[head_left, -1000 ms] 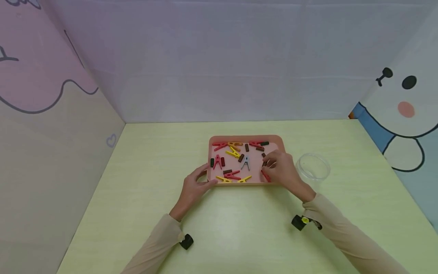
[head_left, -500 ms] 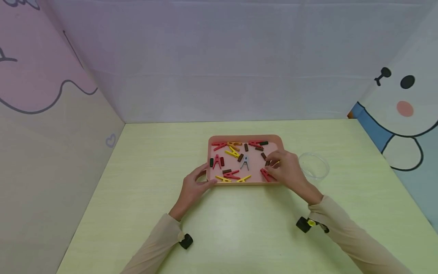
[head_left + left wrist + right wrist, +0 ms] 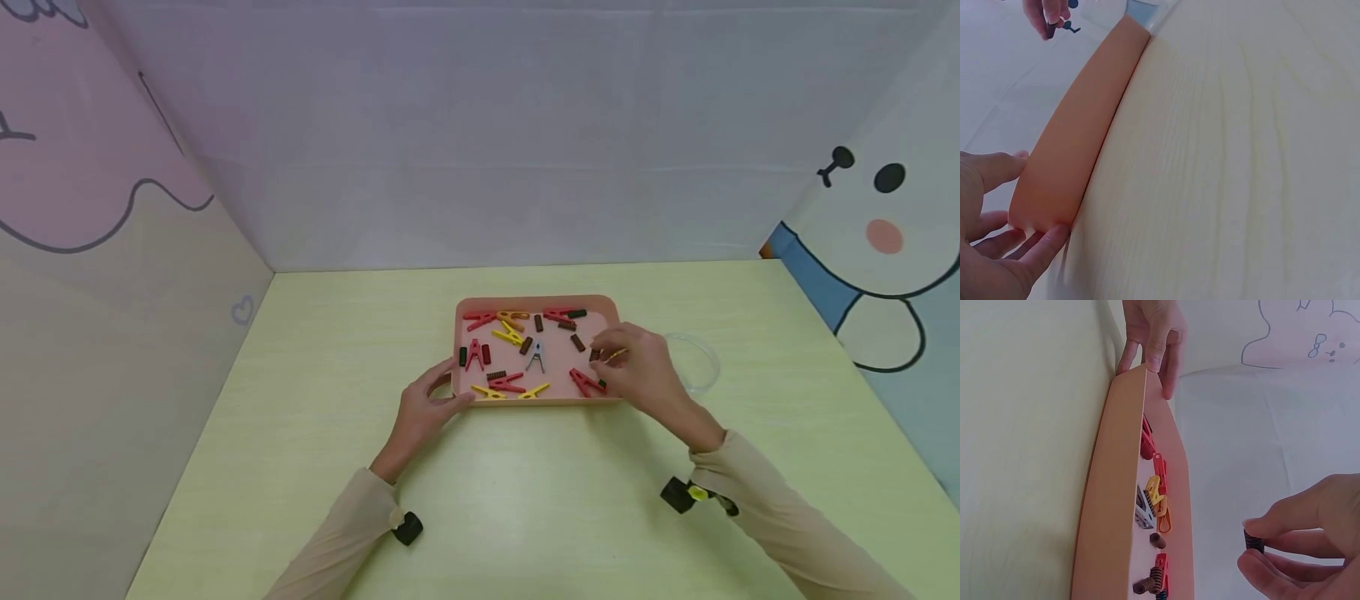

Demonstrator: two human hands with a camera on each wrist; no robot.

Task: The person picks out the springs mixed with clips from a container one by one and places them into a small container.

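In the head view, a pink rectangular tray holds several red and yellow spring clips, a grey one, and several small ribbed coils in brown and dark green. My left hand grips the tray's near left corner, with the thumb at the rim and fingers against the outer wall. Above the tray's right side, my right hand pinches a small dark ribbed coil between thumb and fingers. Just below that hand lies a red clip. A bit of yellow shows among the right fingers; what it is, I cannot tell.
A clear round dish stands on the pale wood table, right of the tray and partly behind my right hand. A white cloth wall rises at the table's back, with printed side panels left and right.
My right hand has moved right and a little up with the dark coil, uncovering the red clip and another brown coil. My left hand has stayed on the tray.
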